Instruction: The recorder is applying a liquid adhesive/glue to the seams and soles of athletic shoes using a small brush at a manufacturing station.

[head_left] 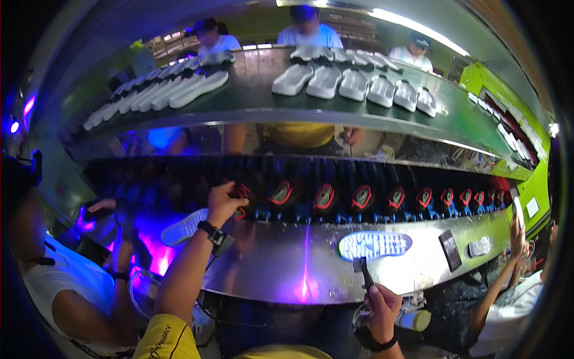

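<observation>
My left hand (223, 202) reaches over the steel bench to the rack. Its fingers close on a dark shoe upper (242, 192) with red trim around the opening, partly hidden by the hand. In my right hand (384, 304), above the bench's front edge, is a brush (364, 276) with a black handle and a flat head. The brush head comes up to the near edge of a white and blue shoe sole (375, 245), which lies tread side up on the bench. Another pale sole (184, 228) lies left of my left forearm.
Several dark uppers with red collars (361, 197) line the rack behind the steel bench (269, 269). White soles (324, 82) stand on the green conveyor (251, 99) above. A phone (450, 250) lies right. Co-workers sit at both sides (78, 287) (514, 305) and beyond the conveyor.
</observation>
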Demonstrator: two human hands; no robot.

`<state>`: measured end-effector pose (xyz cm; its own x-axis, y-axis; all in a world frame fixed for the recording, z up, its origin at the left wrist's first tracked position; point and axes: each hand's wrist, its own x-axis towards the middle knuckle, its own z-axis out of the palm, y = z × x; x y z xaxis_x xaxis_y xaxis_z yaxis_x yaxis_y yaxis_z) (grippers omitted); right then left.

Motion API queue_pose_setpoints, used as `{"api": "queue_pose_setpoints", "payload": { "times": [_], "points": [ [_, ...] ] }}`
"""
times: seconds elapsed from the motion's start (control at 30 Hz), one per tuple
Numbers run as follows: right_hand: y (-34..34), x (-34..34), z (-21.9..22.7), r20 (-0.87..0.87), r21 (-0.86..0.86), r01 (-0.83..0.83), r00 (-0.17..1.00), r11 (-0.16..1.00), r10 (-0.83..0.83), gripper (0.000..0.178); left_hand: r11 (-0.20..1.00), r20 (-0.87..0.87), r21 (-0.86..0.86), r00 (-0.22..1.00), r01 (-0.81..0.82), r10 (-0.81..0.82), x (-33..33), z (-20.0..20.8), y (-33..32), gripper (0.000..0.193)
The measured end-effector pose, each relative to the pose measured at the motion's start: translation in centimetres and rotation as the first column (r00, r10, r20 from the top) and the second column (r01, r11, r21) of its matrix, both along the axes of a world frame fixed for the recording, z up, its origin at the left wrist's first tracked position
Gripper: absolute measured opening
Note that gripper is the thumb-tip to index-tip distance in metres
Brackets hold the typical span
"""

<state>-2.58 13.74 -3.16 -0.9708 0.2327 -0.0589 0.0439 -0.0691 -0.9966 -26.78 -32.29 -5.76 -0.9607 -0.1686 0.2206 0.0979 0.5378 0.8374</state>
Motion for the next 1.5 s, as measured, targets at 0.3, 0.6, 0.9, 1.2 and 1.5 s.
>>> {"api": "queue_pose_setpoints", "payload": {
  "times": [0.3,0.6,0.9,1.2,1.5],
  "points": [
    [-1.8,1.0,0.5,0.018,0.011,-0.104,0.994,0.995,0.104,0.024,0.341,0.030,0.940,0.993,0.010,-0.110,13.2,2.5,-1.7,0.028],
    [-2.5,1.7,1.0,-0.001,0.025,-0.112,0.994,0.993,0.112,0.027,0.944,-0.066,-0.288,0.980,0.160,-0.187,15.6,6.4,6.3,0.074],
    [-3.0,2.6,0.7,-0.067,0.040,-0.071,0.995,0.997,0.073,0.026,0.680,0.104,-0.687,0.960,0.258,-0.259,18.1,2.8,11.7,0.060],
    [-3.5,3.1,0.7,-0.036,0.004,-0.102,0.994,0.995,0.102,0.025,0.869,0.224,-0.189,0.882,0.456,-0.414,27.7,3.7,12.8,0.060],
    [-3.7,2.3,2.0,0.181,-0.347,-0.203,0.943,0.916,0.278,0.024,0.315,0.165,0.949,0.841,0.007,-0.515,25.5,3.9,7.8,0.055]
  ]
}}
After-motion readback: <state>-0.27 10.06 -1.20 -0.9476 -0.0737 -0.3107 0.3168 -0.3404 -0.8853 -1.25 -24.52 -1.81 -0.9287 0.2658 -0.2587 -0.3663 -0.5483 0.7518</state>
